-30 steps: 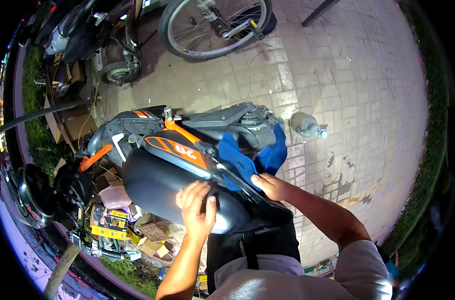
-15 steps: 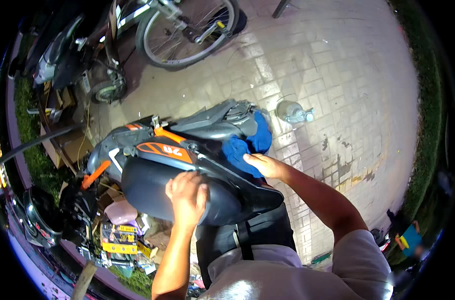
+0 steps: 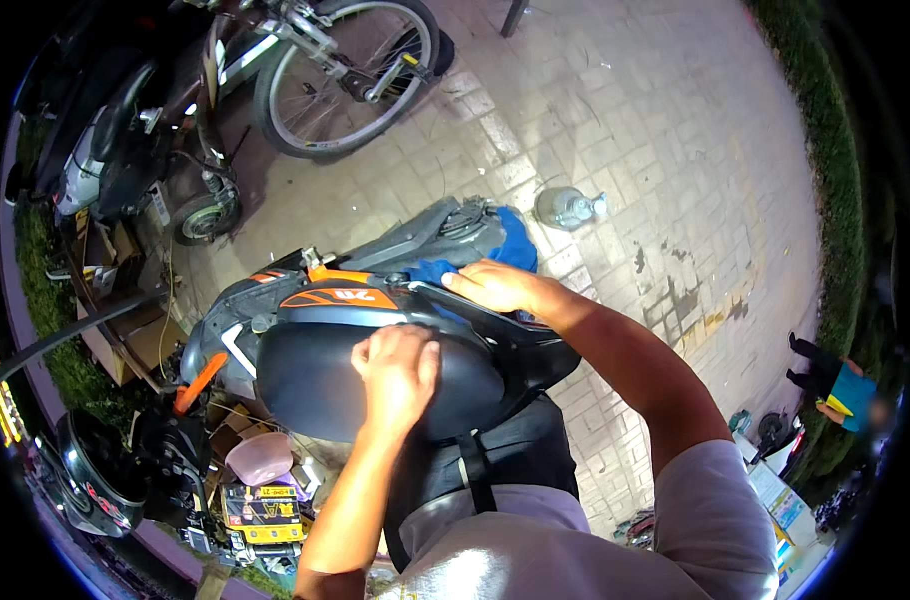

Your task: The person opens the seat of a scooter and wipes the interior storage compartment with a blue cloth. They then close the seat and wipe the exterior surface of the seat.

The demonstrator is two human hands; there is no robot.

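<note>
A scooter with a black seat (image 3: 305, 375) and an orange-and-black side panel (image 3: 340, 298) stands in front of me. My left hand (image 3: 397, 375) leans on the seat with its fingers curled in, and no object shows in it. On the scooter's side next to the seat, my right hand (image 3: 500, 290) presses a blue cloth (image 3: 430, 270), its fingers bent over the fabric. Part of the cloth is hidden under that hand. Another blue piece (image 3: 516, 240) hangs at the scooter's rear; whether it joins the held cloth I cannot tell.
A large clear bottle (image 3: 567, 208) stands on the paving beyond the scooter's rear. A bicycle wheel (image 3: 345, 80) is at the far side. Cardboard boxes (image 3: 140, 335), a pink basin (image 3: 259, 458) and a yellow-black box (image 3: 263, 508) crowd the left. A person (image 3: 843, 388) is far right.
My right hand has moved left and away from me along the scooter's side with the blue cloth. The left hand stays on the seat. The whole view has shifted a little.
</note>
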